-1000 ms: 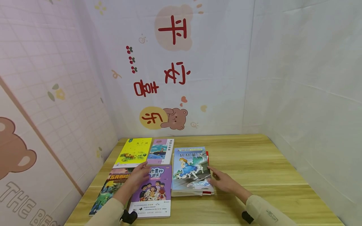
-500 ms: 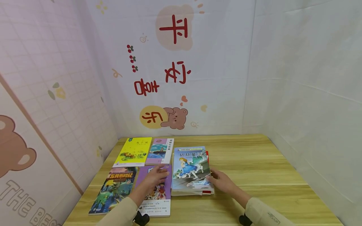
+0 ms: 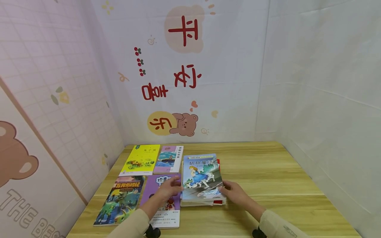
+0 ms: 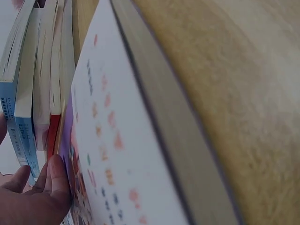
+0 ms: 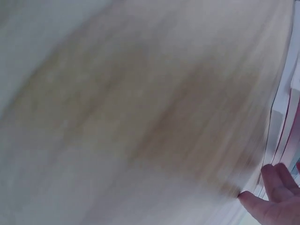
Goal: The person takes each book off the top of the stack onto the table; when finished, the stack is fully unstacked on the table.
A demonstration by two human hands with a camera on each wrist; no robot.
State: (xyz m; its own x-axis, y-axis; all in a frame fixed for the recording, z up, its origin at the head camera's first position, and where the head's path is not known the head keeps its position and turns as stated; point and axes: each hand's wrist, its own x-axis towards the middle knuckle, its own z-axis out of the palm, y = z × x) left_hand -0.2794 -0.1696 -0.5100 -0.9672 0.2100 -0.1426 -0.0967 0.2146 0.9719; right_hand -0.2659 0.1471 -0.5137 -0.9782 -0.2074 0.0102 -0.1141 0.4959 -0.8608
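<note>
A blue picture-cover book (image 3: 200, 185) lies on top of a stack whose page edges (image 4: 44, 70) and blue and red spines (image 4: 52, 133) show in the left wrist view. My left hand (image 3: 169, 189) is over the purple book (image 3: 169, 215), fingertips right at the stack's left side. In the left wrist view its fingers (image 4: 57, 168) lie beside the lower spines. My right hand (image 3: 235, 191) holds the top book's right edge, thumb over the cover. In the right wrist view its fingers (image 5: 274, 180) are spread along the stack's side.
A yellow book (image 3: 140, 160), a lilac-and-white book (image 3: 168, 160) and a green dinosaur-picture book (image 3: 119, 201) lie flat at left. Wooden tabletop (image 3: 268, 172) extends right of the stack. Printed cloth walls (image 3: 232, 82) stand behind and at both sides.
My left hand has moved right, from between the left-hand books to the stack's left side, uncovering the dinosaur book. My right hand stays at the stack's right edge, with only a slight shift.
</note>
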